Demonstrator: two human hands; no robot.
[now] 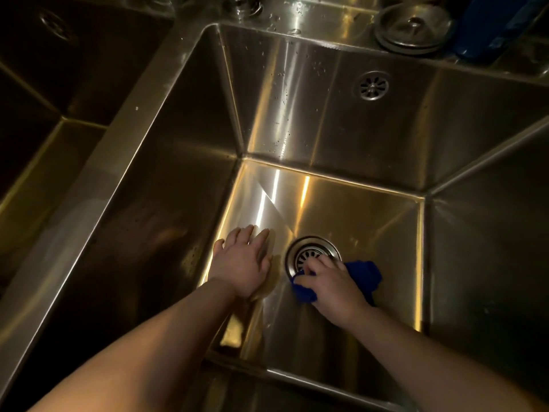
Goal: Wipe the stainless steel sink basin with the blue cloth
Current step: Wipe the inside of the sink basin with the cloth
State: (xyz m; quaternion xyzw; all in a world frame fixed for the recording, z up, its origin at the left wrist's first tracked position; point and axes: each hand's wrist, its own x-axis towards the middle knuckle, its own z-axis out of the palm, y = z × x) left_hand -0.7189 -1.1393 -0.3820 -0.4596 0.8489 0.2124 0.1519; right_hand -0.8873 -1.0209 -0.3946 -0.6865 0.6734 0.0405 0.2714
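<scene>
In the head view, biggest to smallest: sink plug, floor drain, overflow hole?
1. sink plug, though it may just sit nearer the camera
2. floor drain, partly under the right hand
3. overflow hole

The right hand (332,282) covers most of the blue cloth (364,272) and the near-right edge of the drain (309,252) — far beyond the drain, a dark blue thing (487,28) is cut by the top edge, too dim to name

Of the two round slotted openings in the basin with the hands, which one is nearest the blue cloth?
The floor drain, at the right hand gripping the blue cloth. The overflow grille sits high on the back wall, untouched.
</scene>
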